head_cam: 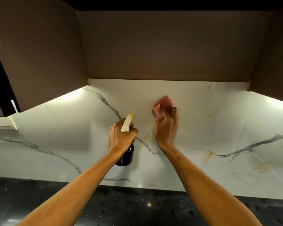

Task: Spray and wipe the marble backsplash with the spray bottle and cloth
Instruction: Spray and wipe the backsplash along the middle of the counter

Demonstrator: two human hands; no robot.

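My right hand (167, 126) grips the folded pink cloth (162, 105) pressed high on the white, grey-veined marble backsplash (219, 128); I'd wipe in flat, overlapping strokes; my left hand (119, 137) grips the dark, cream-headed spray bottle (127, 156) (nozzle (130, 114) toward the marble).

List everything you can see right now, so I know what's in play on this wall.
marble backsplash: one, white with grey veins and yellowish marks, wall ahead.
spray bottle: one, dark body, cream head, yellow nozzle, held up in front of the backsplash.
cloth: one, pink, against the backsplash, upper middle.
cabinets: count unclear, brown, overhead.
countertop: one, black, speckled, bottom of view.
left hand: one, grips the spray bottle below its head.
right hand: one, fingers hold the cloth to the backsplash.
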